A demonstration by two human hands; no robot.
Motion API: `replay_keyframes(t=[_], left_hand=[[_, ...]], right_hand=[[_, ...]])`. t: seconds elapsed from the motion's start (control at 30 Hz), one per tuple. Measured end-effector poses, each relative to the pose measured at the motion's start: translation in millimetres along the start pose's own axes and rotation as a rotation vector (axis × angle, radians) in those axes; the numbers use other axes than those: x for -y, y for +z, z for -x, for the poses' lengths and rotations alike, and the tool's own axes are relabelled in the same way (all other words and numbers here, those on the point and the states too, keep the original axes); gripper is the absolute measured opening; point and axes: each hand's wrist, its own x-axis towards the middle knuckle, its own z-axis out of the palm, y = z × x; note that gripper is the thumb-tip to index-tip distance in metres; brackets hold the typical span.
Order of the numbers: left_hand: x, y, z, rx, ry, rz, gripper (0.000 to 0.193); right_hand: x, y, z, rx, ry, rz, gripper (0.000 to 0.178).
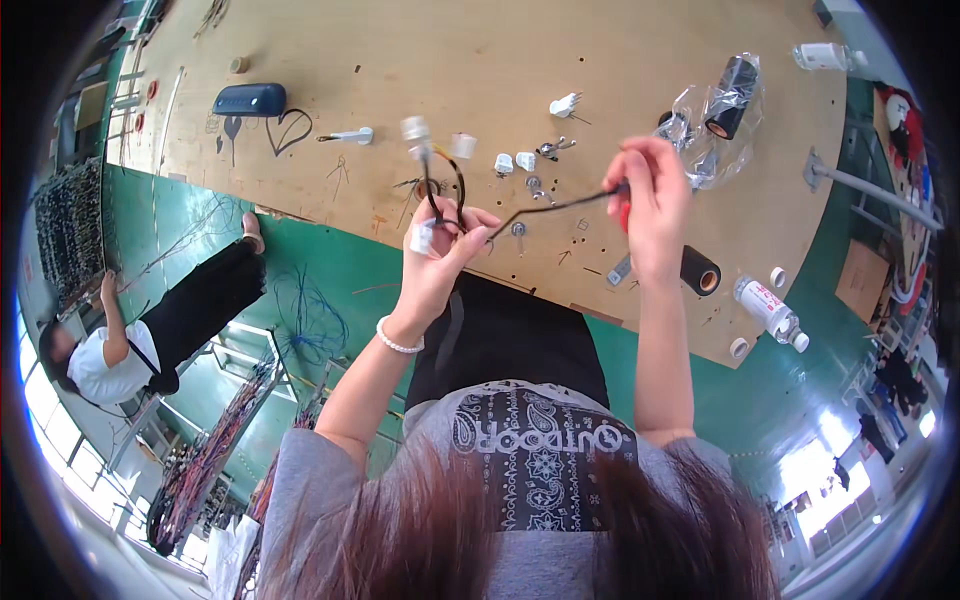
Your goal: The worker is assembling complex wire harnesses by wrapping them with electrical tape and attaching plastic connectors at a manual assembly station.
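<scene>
My left hand [435,268] is closed around a small wire harness [460,185] with black and yellow wires. White plastic connectors [415,130] stand up from it, and another white piece [423,238] sits against my fingers. A thin black strand [550,207] runs from there to my right hand [655,205], whose thumb and fingers pinch its far end. Whether the strand is tape or wrapped wire I cannot tell. Something small and red [625,215] shows under the right fingers, partly hidden. Both hands are above the board's near edge.
Loose white connectors [504,162] and metal fixtures [535,186] dot the wooden board [470,50]. Black rolls [700,270] and a plastic bottle [770,310] lie at the right, a dark blue case [250,100] at the left. A co-worker [110,350] is far left.
</scene>
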Motion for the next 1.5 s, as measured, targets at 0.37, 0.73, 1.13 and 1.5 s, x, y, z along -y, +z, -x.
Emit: replay_keyframes(t=[0.37, 0.73, 1.13, 1.5], left_hand=[[39, 29, -16, -0.137, -0.033, -0.140, 0.012], [55, 52, -13, -0.187, 0.014, -0.158, 0.010], [36, 57, -31, -0.205, -0.203, -0.125, 0.012], [46, 51, -33, -0.185, -0.175, -0.250, 0.011]], right_hand=[[4, 18, -16, 0.074, 0.071, 0.192, 0.011], [-21, 32, -68, 0.059, -0.058, 0.452, 0.020], [-36, 17, -86, 0.161, -0.095, 0.454, 0.031], [-39, 21, -84, 0.150, -0.044, 0.341, 0.031]])
